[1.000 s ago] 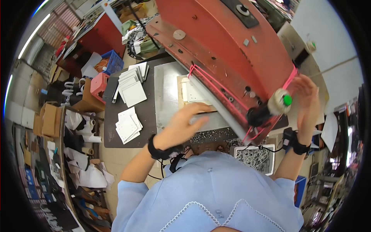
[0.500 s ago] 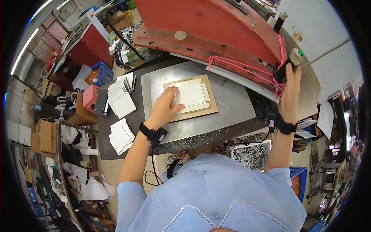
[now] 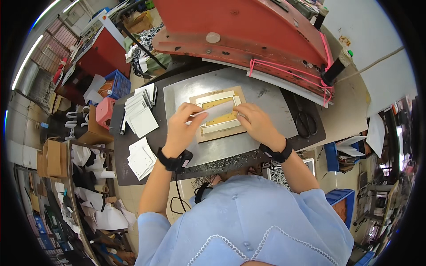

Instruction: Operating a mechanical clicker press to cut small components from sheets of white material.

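A thin white card (image 3: 218,112), tilted, is lifted above a cutting die board (image 3: 203,136). My left hand (image 3: 181,125) pinches its left edge between thumb and fingers. At the opposite edge, the fingers of my right hand (image 3: 261,126) are closed on the card. Under it, the board has a pale raised frame around a yellowish middle, partly hidden by the card and my fingers. The board lies on a grey metal plate (image 3: 177,93) on a dark table (image 3: 133,176).
A red machine arm (image 3: 266,31) with a black handle (image 3: 336,71) and pink cord reaches over the table's far side. White cards (image 3: 144,120) lie stacked left, punched cards (image 3: 141,160) nearer me. Black scissors (image 3: 306,124) rest at the right. Small scraps litter the near edge.
My right hand has left the black handle and come to the card. The white card has been raised off the board, exposing the frame's yellowish middle. The red arm has shifted slightly right.
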{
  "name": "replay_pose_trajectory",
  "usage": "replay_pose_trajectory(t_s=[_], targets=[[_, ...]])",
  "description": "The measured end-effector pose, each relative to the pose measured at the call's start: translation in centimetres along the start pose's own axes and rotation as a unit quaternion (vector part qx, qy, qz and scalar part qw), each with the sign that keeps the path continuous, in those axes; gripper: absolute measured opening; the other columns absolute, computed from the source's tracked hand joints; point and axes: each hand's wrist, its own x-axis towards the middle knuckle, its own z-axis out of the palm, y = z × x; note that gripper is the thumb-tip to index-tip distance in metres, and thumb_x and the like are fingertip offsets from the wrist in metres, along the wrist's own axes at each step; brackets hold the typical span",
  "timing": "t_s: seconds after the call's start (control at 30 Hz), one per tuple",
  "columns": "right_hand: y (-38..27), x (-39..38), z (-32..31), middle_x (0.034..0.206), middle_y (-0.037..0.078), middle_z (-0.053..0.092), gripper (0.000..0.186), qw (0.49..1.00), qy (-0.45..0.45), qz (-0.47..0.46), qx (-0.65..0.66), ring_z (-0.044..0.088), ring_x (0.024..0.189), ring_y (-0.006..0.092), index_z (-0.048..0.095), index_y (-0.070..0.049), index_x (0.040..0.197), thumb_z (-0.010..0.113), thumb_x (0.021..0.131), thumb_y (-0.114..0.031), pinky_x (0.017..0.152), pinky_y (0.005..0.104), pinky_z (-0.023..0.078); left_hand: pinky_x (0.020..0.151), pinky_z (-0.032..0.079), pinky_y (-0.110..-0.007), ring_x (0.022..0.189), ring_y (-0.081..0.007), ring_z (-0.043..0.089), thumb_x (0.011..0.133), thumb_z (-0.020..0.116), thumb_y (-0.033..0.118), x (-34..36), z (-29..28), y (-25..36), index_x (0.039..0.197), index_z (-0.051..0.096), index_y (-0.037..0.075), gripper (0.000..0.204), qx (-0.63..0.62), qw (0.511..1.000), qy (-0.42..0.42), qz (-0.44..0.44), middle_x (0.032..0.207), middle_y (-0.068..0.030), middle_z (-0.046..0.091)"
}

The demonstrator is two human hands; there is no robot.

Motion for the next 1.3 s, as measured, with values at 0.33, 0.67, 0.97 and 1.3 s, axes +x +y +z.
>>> replay_pose_trajectory(t_s=[0.33,0.67,0.97,1.3], targets=[[-1.3,0.0,2.1,0.108,0.013,0.061,0.014,0.997,-0.003,-0.07,-0.041,0.055,0.106,0.0308,0.07,-0.003,0.095,0.067,0.085,-0.011,0.092,0.039,0.045,0.078,0.049,-0.023,0.087,-0.0095,0.063,0.089,0.07,0.007,-11.8,-16.0,-4.6,0.115,0.063,-0.002,0.028,-0.075,0.948,0.134,-0.278,0.098,-0.0057,0.069],[-2.7,1.4,1.2,0.108,0.014,0.061,0.01,0.995,0.017,-0.091,-0.021,0.056,0.104,0.0325,0.061,-0.002,0.091,0.066,0.084,-0.005,0.09,0.04,0.045,0.1,0.044,-0.041,0.12,-0.0342,0.054,0.076,0.08,0.02,-7.8,-15.5,-12.5,0.126,0.057,0.0,0.059,0.339,0.933,0.075,-0.097,0.13,-0.0185,0.057],[-5.2,-9.8,-14.6,0.09,0.009,0.062,0.014,0.976,-0.108,0.184,0.045,0.058,0.09,0.0233,0.061,0.001,0.09,0.068,0.08,-0.005,0.082,0.0314,0.045,0.093,0.046,-0.043,0.107,-0.0374,0.055,0.063,0.088,0.023,-5.3,-15.2,-14.5,0.132,0.052,0.002,0.081,0.424,0.905,0.009,-0.039,0.116,-0.0198,0.055],[-4.4,-17.5,-17.4,0.099,0.014,0.069,0.03,0.931,-0.042,0.352,-0.084,0.065,0.09,0.0231,0.063,0.002,0.111,0.066,0.085,-0.012,0.082,0.0331,0.049,0.086,0.046,-0.042,0.096,-0.0355,0.06,0.077,0.079,0.016,-4.8,-14.9,-12.3,0.103,0.061,0.002,0.035,0.406,0.911,0.073,-0.03,0.097,-0.0138,0.063]])
